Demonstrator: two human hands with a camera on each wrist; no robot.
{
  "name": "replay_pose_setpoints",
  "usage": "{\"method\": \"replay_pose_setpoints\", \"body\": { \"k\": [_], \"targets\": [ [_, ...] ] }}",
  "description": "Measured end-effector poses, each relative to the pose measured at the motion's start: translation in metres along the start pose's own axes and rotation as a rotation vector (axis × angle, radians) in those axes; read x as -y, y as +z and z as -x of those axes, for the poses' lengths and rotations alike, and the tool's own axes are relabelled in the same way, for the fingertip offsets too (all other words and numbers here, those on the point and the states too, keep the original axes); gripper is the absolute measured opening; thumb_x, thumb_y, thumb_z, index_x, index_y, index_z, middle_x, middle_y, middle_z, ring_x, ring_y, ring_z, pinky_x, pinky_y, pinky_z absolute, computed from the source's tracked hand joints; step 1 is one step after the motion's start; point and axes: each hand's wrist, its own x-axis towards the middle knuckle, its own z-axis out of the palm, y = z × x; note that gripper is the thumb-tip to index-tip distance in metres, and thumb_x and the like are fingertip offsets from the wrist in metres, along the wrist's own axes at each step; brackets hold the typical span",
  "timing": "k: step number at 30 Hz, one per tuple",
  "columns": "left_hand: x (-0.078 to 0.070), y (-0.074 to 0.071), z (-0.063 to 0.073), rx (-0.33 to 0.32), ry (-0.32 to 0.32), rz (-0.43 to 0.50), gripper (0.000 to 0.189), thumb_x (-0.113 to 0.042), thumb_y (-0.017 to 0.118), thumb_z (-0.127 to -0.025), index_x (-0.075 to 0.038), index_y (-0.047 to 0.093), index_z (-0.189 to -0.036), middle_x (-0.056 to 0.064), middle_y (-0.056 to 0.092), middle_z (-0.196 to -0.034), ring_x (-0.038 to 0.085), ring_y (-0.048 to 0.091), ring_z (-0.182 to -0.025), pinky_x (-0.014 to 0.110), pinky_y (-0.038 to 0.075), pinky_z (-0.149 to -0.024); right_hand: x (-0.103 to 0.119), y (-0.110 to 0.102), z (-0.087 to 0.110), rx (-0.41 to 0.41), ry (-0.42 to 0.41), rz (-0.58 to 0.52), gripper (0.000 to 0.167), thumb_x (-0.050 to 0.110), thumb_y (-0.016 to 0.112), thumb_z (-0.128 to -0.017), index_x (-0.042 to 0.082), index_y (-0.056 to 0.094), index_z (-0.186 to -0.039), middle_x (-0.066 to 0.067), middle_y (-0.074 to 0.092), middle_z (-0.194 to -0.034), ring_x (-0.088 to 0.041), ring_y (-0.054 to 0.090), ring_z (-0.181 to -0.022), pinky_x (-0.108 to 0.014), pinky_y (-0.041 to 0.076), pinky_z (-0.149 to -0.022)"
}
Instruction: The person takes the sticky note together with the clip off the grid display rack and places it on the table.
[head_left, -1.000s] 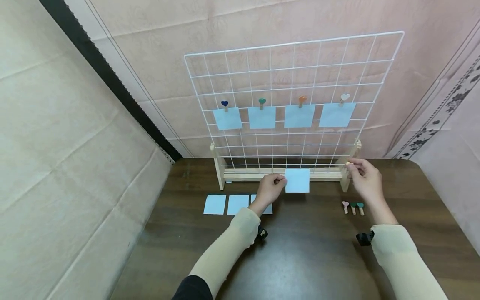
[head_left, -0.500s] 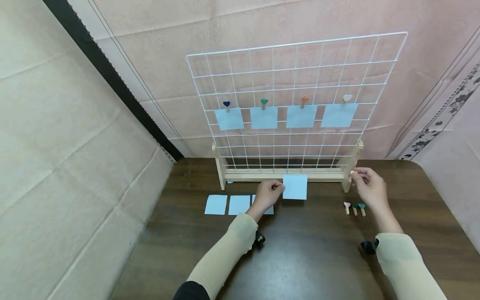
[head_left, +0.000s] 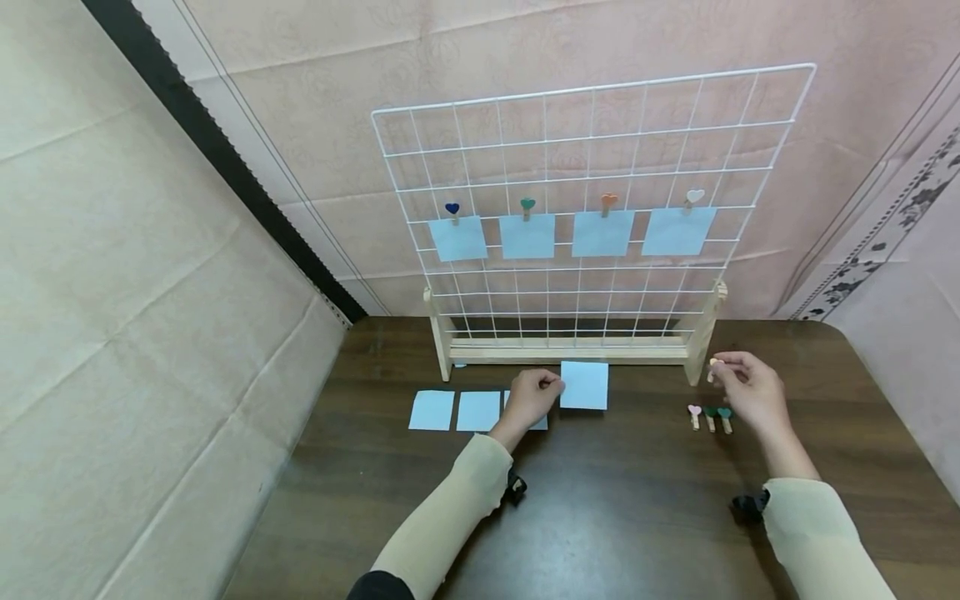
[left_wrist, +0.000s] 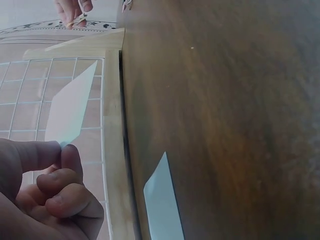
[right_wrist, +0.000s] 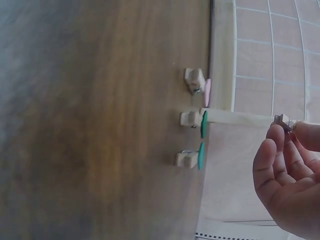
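Observation:
My left hand (head_left: 532, 397) pinches a light blue square of paper (head_left: 584, 385) by its left edge, in front of the rack's wooden base. In the left wrist view that paper (left_wrist: 72, 107) is raised off the table between thumb and forefinger. My right hand (head_left: 752, 393) pinches a small wooden clothespin (right_wrist: 283, 121) between thumb and fingertips, right of the rack. Near it on the table lie three more clothespins, one with a pink heart (head_left: 694, 415) and two with green hearts (head_left: 724, 417). Several blue papers (head_left: 457, 237) hang on the white wire grid (head_left: 592, 133), each under a heart clothespin.
Blue paper squares (head_left: 432, 410) lie in a row on the brown table (head_left: 600, 517); the left forearm partly covers the rightmost. Wooden feet (head_left: 702, 337) hold the grid upright at the back. Pale cloth (head_left: 187, 350) surrounds the table.
My left hand has drawn the paper down and slightly left, away from the grid. My right hand, holding the clothespin, has moved toward me and a little right.

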Motion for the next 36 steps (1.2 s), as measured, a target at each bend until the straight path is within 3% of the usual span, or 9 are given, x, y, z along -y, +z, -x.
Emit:
{"method": "replay_pose_setpoints", "body": {
  "k": [5, 8, 12, 18, 21, 26, 29, 32, 36],
  "targets": [
    [0.003, 0.002, 0.0, -0.016, 0.019, -0.021, 0.016, -0.019, 0.065, -0.105, -0.008, 0.078, -0.106, -0.003, 0.06, -0.074, 0.011, 0.048, -0.06, 0.026, 0.045, -0.063, -0.008, -0.003, 0.002, 0.024, 0.022, -0.004, 0.035, 0.021, 0.057, -0.11, -0.008, 0.062, -0.128, 0.019, 0.071, -0.09, 0.0, 0.065, -0.074, -0.025, 0.057, -0.06],
    [0.004, 0.002, 0.0, -0.021, 0.018, -0.038, 0.016, -0.017, 0.064, -0.105, -0.008, 0.077, -0.107, -0.003, 0.058, -0.07, 0.01, 0.046, -0.058, 0.027, 0.046, -0.065, -0.013, -0.006, 0.004, 0.034, 0.025, 0.008, 0.035, 0.022, 0.057, -0.11, -0.008, 0.063, -0.128, 0.012, 0.073, -0.09, 0.001, 0.065, -0.074, -0.026, 0.057, -0.059],
    [0.006, 0.004, 0.001, -0.018, 0.005, -0.066, 0.018, -0.017, 0.064, -0.106, -0.006, 0.077, -0.112, -0.003, 0.064, -0.078, 0.01, 0.049, -0.061, 0.028, 0.048, -0.072, -0.022, -0.013, 0.008, 0.046, 0.028, 0.035, 0.035, 0.021, 0.057, -0.11, -0.009, 0.063, -0.127, 0.003, 0.076, -0.091, 0.002, 0.064, -0.073, -0.028, 0.058, -0.058],
    [0.011, 0.004, 0.003, -0.012, -0.018, -0.086, 0.022, -0.017, 0.064, -0.106, -0.005, 0.076, -0.119, -0.001, 0.068, -0.084, 0.01, 0.052, -0.064, 0.029, 0.049, -0.073, -0.032, -0.024, 0.013, 0.058, 0.05, 0.044, 0.034, 0.018, 0.056, -0.111, -0.011, 0.062, -0.127, 0.014, 0.073, -0.086, 0.001, 0.063, -0.071, -0.028, 0.058, -0.058],
    [0.013, 0.005, 0.003, -0.011, -0.027, -0.081, 0.023, -0.017, 0.064, -0.106, -0.004, 0.076, -0.121, 0.0, 0.07, -0.087, 0.01, 0.053, -0.066, 0.029, 0.05, -0.072, -0.035, -0.026, 0.013, 0.079, 0.068, 0.061, 0.035, 0.019, 0.055, -0.111, -0.011, 0.061, -0.127, 0.005, 0.075, -0.088, -0.001, 0.064, -0.071, -0.029, 0.057, -0.058],
    [0.015, 0.008, 0.002, 0.003, -0.044, -0.086, 0.028, -0.017, 0.062, -0.107, -0.002, 0.072, -0.128, 0.006, 0.073, -0.106, 0.013, 0.063, -0.082, 0.034, 0.056, -0.08, -0.039, -0.031, 0.011, 0.173, 0.122, 0.08, 0.038, 0.018, 0.052, -0.111, -0.017, 0.056, -0.128, -0.019, 0.074, -0.098, -0.005, 0.065, -0.072, -0.031, 0.059, -0.059],
    [0.017, 0.01, 0.003, 0.004, -0.062, -0.079, 0.032, -0.016, 0.061, -0.107, -0.002, 0.064, -0.136, 0.013, 0.072, -0.118, 0.02, 0.068, -0.1, 0.041, 0.057, -0.087, -0.042, -0.034, 0.01, 0.219, 0.155, 0.081, 0.038, 0.016, 0.051, -0.111, -0.019, 0.055, -0.126, -0.021, 0.073, -0.099, -0.006, 0.065, -0.074, -0.032, 0.06, -0.061],
    [0.02, 0.011, 0.004, -0.001, -0.068, -0.082, 0.033, -0.015, 0.06, -0.107, -0.006, 0.059, -0.139, 0.015, 0.07, -0.121, 0.026, 0.068, -0.111, 0.044, 0.057, -0.09, -0.043, -0.036, 0.009, 0.241, 0.178, 0.099, 0.038, 0.017, 0.052, -0.111, -0.018, 0.055, -0.124, -0.019, 0.073, -0.098, -0.009, 0.066, -0.075, -0.032, 0.06, -0.062],
    [0.022, 0.012, 0.004, 0.029, -0.042, -0.116, 0.026, -0.01, 0.057, -0.108, -0.008, 0.068, -0.131, 0.012, 0.072, -0.11, 0.024, 0.067, -0.092, 0.041, 0.056, -0.083, -0.044, -0.038, 0.008, 0.268, 0.195, 0.128, 0.038, 0.018, 0.053, -0.111, -0.019, 0.057, -0.122, -0.017, 0.074, -0.096, -0.011, 0.066, -0.076, -0.032, 0.06, -0.062]
  ]
}}
